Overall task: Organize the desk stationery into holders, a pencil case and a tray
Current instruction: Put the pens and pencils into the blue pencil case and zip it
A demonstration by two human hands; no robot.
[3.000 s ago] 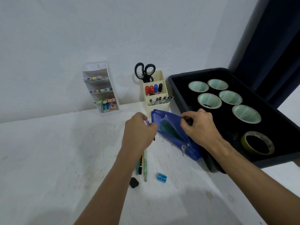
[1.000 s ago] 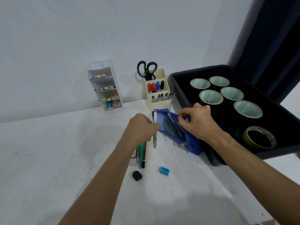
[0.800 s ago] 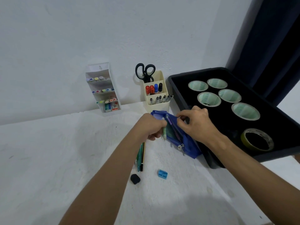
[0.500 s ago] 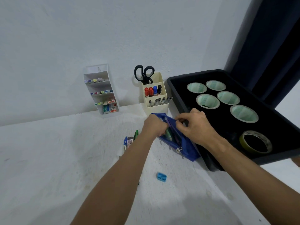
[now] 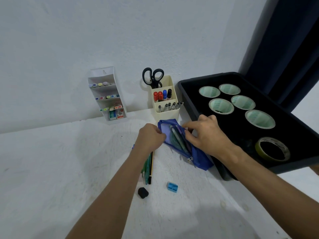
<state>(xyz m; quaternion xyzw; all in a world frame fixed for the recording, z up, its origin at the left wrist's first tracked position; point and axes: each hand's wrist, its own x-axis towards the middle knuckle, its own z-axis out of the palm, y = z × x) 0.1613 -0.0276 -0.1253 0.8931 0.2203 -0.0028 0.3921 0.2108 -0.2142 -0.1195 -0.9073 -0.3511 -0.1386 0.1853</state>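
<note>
Beside black tray (image 5: 188,99): right hand (image 5: 208,137) and left hand (image 5: 150,138) pinching blue pencil case (image 5: 198,160) mouth, spreading opening for remaining pencils (image 5: 149,167).

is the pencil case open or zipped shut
Open: the pencil case mouth gapes, pens visible inside, zipper pull at the near end.

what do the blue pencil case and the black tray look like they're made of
Pencil case: likely soft woven fabric or nylon, matte; it sags and creases, and has a metal-looking zip pull.
Tray: probably rigid moulded plastic, dull black; smooth rounded rim and corners with faint sheen.
</note>
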